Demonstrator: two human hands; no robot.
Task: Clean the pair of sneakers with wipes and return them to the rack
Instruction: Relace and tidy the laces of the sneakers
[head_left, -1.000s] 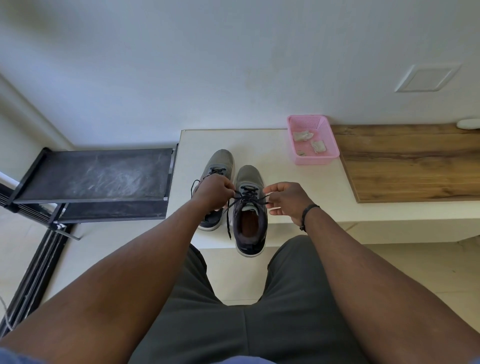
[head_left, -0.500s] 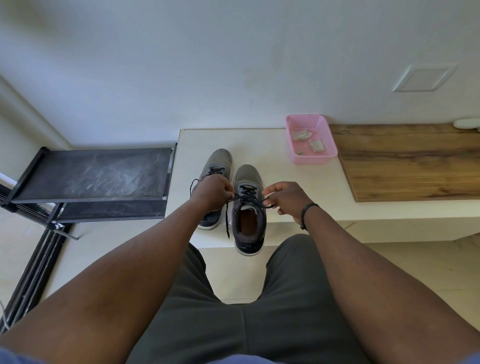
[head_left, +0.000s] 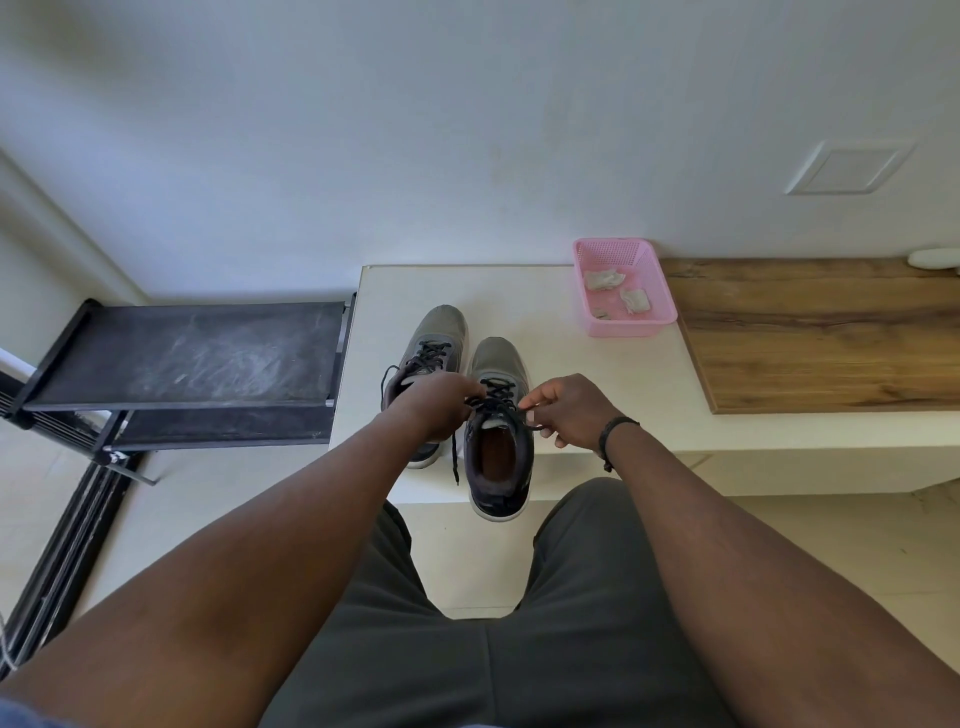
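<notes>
Both hands pinched black laces (head_left: 497, 399) on right sneaker (head_left: 497, 457): left hand (head_left: 435, 404), right hand (head_left: 570, 411). 2 sneakers sat side by side on white bench (head_left: 597, 374), rack (head_left: 182, 358) just left.

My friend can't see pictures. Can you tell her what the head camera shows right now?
A person's left hand and right hand each pinch the black laces of the nearer of two grey sneakers standing side by side on a white table. A pink basket holding crumpled wipes sits farther back, and a black rack stands to the left.
</notes>
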